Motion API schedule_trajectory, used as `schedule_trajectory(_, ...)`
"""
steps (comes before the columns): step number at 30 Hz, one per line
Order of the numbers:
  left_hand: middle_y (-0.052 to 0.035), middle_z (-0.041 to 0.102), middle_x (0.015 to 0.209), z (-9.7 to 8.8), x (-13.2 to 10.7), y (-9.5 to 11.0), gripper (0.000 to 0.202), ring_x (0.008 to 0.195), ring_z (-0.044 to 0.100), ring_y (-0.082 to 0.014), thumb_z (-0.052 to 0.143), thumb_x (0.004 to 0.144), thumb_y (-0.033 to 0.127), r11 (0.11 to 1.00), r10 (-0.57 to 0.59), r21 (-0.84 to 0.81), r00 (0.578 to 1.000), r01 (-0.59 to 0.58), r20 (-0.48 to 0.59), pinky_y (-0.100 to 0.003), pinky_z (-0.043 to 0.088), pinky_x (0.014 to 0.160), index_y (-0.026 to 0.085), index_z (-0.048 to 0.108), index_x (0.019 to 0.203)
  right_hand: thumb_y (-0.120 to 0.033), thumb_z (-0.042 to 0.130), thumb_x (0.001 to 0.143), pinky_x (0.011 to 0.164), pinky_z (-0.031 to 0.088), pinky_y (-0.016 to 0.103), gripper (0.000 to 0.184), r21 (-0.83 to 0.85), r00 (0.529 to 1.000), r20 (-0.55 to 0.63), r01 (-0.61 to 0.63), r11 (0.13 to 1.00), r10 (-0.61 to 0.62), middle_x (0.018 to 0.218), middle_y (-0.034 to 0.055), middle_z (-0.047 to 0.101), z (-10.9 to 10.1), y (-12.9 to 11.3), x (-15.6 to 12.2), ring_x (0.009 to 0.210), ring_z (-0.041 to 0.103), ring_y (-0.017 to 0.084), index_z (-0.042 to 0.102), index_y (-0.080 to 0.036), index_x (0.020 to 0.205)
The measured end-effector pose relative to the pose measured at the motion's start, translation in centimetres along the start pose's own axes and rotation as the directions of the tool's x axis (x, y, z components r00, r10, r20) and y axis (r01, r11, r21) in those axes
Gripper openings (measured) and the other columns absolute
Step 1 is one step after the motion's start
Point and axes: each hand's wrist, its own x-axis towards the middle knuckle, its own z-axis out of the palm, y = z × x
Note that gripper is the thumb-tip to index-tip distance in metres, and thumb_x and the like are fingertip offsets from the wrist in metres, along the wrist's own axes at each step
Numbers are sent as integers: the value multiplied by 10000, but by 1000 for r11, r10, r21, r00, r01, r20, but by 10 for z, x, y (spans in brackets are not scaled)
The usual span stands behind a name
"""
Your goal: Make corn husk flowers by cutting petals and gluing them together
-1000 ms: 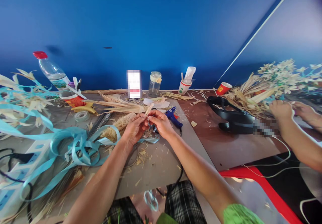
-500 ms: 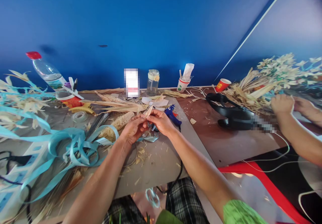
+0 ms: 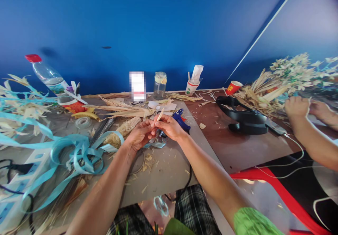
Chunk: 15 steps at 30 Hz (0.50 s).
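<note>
Here it is, right between my two hands: a slim husk piece (image 3: 161,114), pale, its pointed tip standing up above the table. My right hand (image 3: 169,126) has it nipped between thumb and forefinger. My left hand (image 3: 138,133) meets it lower down, fingertips pressed together on what looks like the base, most of which my own fingers hide.

How far along? The tip looks shaped, I'd say, narrow and neat. Whether the lower end is joined to anything, I can't tell. Over on the far left, pale flowers (image 3: 31,111) sit among light-blue strips, and those look made up already. Plenty is unworked: long loose husks (image 3: 118,111) lie just beyond my hands, a corn cob (image 3: 130,125) rests near my left wrist, and blue ribbon (image 3: 79,150) lies in slack loops. The blue glue gun (image 3: 181,120) lies just past my right hand, not in use. Scraps (image 3: 148,162) litter the table (image 3: 169,178) below my wrists, so some trimming seems done; this one piece, I judge, is midway.
</note>
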Motion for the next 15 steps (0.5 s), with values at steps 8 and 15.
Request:
schedule_trajectory(8,-31,612,594,2,1,0,316,449,480,-72,723,701,422,974,118,195,993,-113,-14,-201,352,449,126,611,692,-369,744,691,534,461,237,296,-41,999,-37,34,999,-35,537,-52,569,-1,-1,2,479,559,99,531,-172,748)
schedule_trajectory(15,-14,604,576,2,0,0,265,448,479,-67,726,710,369,970,105,223,994,-99,-15,-188,349,449,133,606,699,-382,712,725,508,427,217,287,-74,1000,-9,28,997,-29,547,-40,569,-2,-4,0,490,575,105,524,-166,751)
